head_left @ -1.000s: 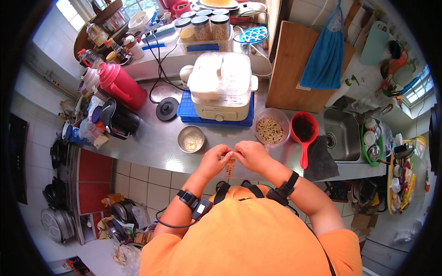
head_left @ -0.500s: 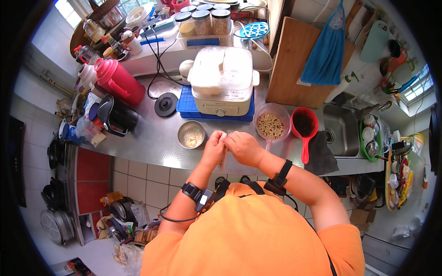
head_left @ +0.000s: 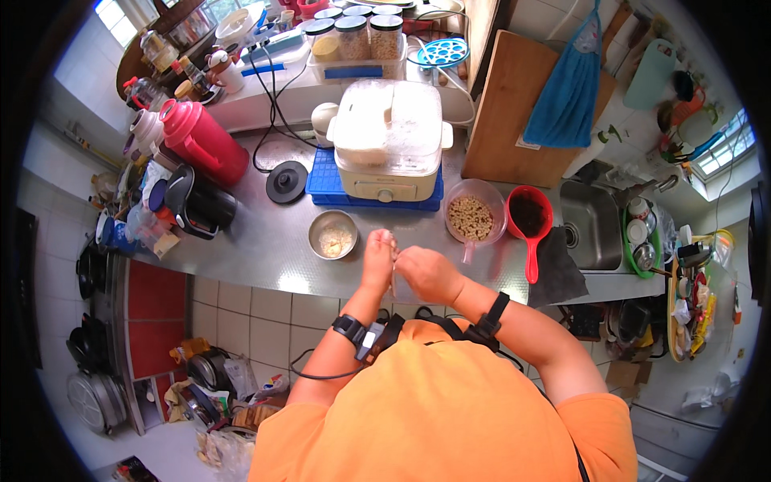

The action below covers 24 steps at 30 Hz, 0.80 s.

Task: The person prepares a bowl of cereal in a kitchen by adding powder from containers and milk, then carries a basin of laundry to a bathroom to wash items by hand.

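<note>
My left hand (head_left: 377, 261) is closed round a small slim packet (head_left: 393, 281), mostly hidden by fingers, over the counter's front edge. My right hand (head_left: 426, 271) pinches the same packet from the right, just below the left fingertips. A steel bowl (head_left: 332, 224) with pale contents sits left of my hands. Beyond them are a clear plastic container of beige pieces (head_left: 471, 217) and a red handled scoop (head_left: 532, 265) with dark contents. At the back, a cream electric cooker (head_left: 388, 186) with a fogged lid rests on a blue plastic base (head_left: 323, 189).
The steel counter (head_left: 273, 249) also holds pink flasks (head_left: 205, 145), a black pot (head_left: 205, 209) and a black lid (head_left: 287, 182). A wooden board (head_left: 502, 112) leans behind, under a blue towel (head_left: 562, 104). A sink (head_left: 593, 241) is at right; jars (head_left: 352, 44) line the sill.
The packet was lower and more in view a second ago. My hands have risen slightly, the left fingers now pointing upward above the right ones, and the packet is mostly covered.
</note>
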Each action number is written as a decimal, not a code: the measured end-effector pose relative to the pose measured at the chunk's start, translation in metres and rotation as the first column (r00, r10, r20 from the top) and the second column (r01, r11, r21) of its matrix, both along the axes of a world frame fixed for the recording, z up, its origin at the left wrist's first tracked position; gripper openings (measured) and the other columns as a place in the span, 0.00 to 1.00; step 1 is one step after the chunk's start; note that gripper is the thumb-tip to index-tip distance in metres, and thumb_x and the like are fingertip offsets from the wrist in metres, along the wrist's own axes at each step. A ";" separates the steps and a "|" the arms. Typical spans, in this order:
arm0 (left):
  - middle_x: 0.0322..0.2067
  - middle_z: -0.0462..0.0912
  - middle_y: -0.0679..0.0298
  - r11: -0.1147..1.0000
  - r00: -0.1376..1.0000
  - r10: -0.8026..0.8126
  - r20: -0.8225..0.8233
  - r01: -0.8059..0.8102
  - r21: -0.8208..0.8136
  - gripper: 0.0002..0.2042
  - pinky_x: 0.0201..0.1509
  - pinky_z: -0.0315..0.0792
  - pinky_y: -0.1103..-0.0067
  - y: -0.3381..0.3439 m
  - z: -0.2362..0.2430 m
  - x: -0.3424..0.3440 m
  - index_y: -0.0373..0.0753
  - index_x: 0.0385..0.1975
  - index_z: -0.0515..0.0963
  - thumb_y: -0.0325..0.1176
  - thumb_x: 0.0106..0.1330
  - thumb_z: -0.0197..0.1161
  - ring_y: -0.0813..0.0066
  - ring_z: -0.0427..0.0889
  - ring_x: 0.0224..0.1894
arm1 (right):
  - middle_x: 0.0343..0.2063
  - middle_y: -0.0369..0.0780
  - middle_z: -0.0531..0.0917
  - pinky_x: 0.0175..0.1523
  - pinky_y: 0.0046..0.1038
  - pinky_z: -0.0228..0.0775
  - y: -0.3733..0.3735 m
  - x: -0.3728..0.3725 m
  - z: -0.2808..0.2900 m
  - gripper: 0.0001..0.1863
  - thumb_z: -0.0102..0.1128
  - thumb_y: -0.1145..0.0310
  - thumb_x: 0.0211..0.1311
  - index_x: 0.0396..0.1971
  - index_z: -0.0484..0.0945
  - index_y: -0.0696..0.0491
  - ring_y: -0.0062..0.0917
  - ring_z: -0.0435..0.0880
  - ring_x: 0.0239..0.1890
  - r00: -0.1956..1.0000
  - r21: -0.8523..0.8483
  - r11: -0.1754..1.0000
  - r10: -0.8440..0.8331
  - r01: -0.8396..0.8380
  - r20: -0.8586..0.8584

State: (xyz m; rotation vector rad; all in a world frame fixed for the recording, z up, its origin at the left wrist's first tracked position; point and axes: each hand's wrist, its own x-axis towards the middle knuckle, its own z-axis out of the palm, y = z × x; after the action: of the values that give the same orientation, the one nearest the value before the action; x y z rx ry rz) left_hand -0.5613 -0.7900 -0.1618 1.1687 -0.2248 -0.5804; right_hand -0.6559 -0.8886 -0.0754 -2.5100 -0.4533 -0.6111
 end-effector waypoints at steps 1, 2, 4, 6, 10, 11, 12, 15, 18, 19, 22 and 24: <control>0.23 0.65 0.72 1.000 0.993 0.002 -0.115 -0.004 -0.009 0.08 0.18 0.57 0.88 0.004 0.002 0.005 0.43 0.36 0.64 0.39 0.69 0.48 0.86 0.62 0.21 | 0.28 0.41 0.74 0.38 0.31 0.69 0.003 -0.003 0.001 0.08 0.53 0.75 0.46 0.29 0.69 0.55 0.35 0.75 0.32 0.999 0.018 0.999 0.044 -0.044 0.013; 0.23 0.65 0.71 1.000 0.974 0.005 -0.228 -0.010 -0.018 0.08 0.19 0.58 0.88 0.011 0.004 0.011 0.43 0.36 0.63 0.39 0.69 0.49 0.85 0.62 0.20 | 0.28 0.41 0.74 0.38 0.31 0.69 0.005 -0.004 -0.002 0.08 0.53 0.75 0.46 0.29 0.69 0.55 0.35 0.75 0.32 0.999 0.014 0.999 0.044 -0.044 0.007; 0.24 0.64 0.71 1.000 0.977 0.002 -0.215 -0.007 -0.023 0.08 0.19 0.58 0.89 0.015 0.015 0.018 0.44 0.35 0.63 0.40 0.69 0.48 0.85 0.62 0.20 | 0.27 0.41 0.74 0.37 0.32 0.69 0.006 0.000 -0.005 0.06 0.54 0.76 0.48 0.28 0.69 0.55 0.36 0.75 0.32 1.000 0.162 0.987 -0.001 -0.002 0.022; 0.24 0.65 0.71 1.000 0.986 0.007 -0.166 -0.011 -0.025 0.08 0.19 0.58 0.88 0.018 0.023 0.019 0.44 0.34 0.63 0.40 0.69 0.48 0.85 0.62 0.21 | 0.26 0.42 0.75 0.36 0.33 0.70 0.001 -0.002 -0.006 0.04 0.56 0.75 0.50 0.26 0.71 0.55 0.38 0.75 0.32 0.995 0.174 0.981 -0.096 0.092 0.018; 0.25 0.66 0.71 0.992 0.981 0.101 -0.166 -0.112 -0.056 0.07 0.20 0.61 0.88 0.036 0.023 0.024 0.45 0.34 0.64 0.40 0.70 0.46 0.84 0.64 0.21 | 0.25 0.43 0.76 0.37 0.36 0.70 -0.011 -0.003 -0.033 0.04 0.58 0.72 0.50 0.25 0.73 0.55 0.40 0.76 0.32 0.882 0.275 0.875 -0.283 0.399 -0.378; 0.27 0.68 0.70 0.993 0.985 0.086 -0.151 -0.098 -0.070 0.07 0.23 0.66 0.87 0.041 0.018 0.025 0.45 0.35 0.64 0.40 0.70 0.46 0.83 0.67 0.23 | 0.25 0.44 0.77 0.37 0.37 0.70 -0.013 -0.003 -0.046 0.05 0.58 0.71 0.50 0.25 0.73 0.55 0.41 0.77 0.32 0.827 0.256 0.845 -0.320 0.470 -0.462; 0.27 0.68 0.70 0.992 0.984 0.099 -0.149 -0.109 -0.065 0.07 0.23 0.66 0.87 0.045 0.019 0.024 0.45 0.35 0.64 0.40 0.70 0.46 0.83 0.67 0.23 | 0.25 0.44 0.77 0.37 0.37 0.70 -0.016 -0.003 -0.062 0.05 0.58 0.71 0.50 0.25 0.73 0.55 0.41 0.77 0.32 0.831 0.262 0.849 -0.308 0.460 -0.463; 0.28 0.72 0.69 0.992 0.985 0.115 -0.131 -0.120 -0.029 0.07 0.28 0.72 0.83 0.057 0.023 0.020 0.45 0.37 0.65 0.40 0.71 0.45 0.82 0.73 0.27 | 0.26 0.45 0.78 0.37 0.39 0.69 -0.020 0.001 -0.098 0.05 0.58 0.69 0.51 0.25 0.74 0.55 0.43 0.77 0.32 0.796 0.197 0.842 -0.361 0.502 -0.486; 0.28 0.72 0.69 0.984 0.973 0.181 -0.147 -0.179 0.023 0.08 0.29 0.73 0.82 0.069 0.022 0.019 0.44 0.38 0.65 0.39 0.71 0.45 0.81 0.73 0.27 | 0.26 0.47 0.80 0.36 0.39 0.69 -0.018 0.007 -0.115 0.07 0.58 0.68 0.51 0.24 0.76 0.57 0.43 0.78 0.31 0.706 0.110 0.804 -0.436 0.584 -0.558; 0.29 0.72 0.68 0.980 0.973 0.198 -0.119 -0.195 0.044 0.08 0.31 0.74 0.81 0.075 0.023 0.019 0.42 0.38 0.65 0.40 0.70 0.45 0.80 0.73 0.28 | 0.26 0.47 0.79 0.36 0.39 0.69 -0.018 0.011 -0.117 0.07 0.59 0.68 0.50 0.24 0.76 0.56 0.44 0.78 0.31 0.696 0.093 0.802 -0.447 0.590 -0.562; 0.29 0.72 0.67 0.936 0.927 0.339 -0.158 -0.315 0.158 0.09 0.33 0.76 0.78 0.088 0.020 0.026 0.42 0.38 0.65 0.39 0.70 0.45 0.79 0.74 0.28 | 0.26 0.47 0.79 0.36 0.39 0.69 -0.013 0.018 -0.123 0.06 0.58 0.70 0.50 0.24 0.76 0.56 0.43 0.78 0.31 0.683 0.104 0.783 -0.459 0.613 -0.568; 0.29 0.73 0.66 0.932 0.926 0.344 -0.158 -0.316 0.175 0.09 0.35 0.77 0.76 0.101 0.017 0.039 0.41 0.38 0.65 0.39 0.70 0.45 0.78 0.74 0.29 | 0.26 0.47 0.80 0.36 0.38 0.70 -0.012 0.021 -0.129 0.05 0.58 0.70 0.50 0.24 0.76 0.56 0.43 0.78 0.30 0.675 0.125 0.762 -0.469 0.636 -0.570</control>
State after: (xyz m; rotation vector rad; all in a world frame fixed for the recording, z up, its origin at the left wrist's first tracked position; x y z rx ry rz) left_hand -0.5222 -0.6891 -0.1443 1.2526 0.1780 -0.4071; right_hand -0.6350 -0.9005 -0.2042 -2.3361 0.6107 -0.1699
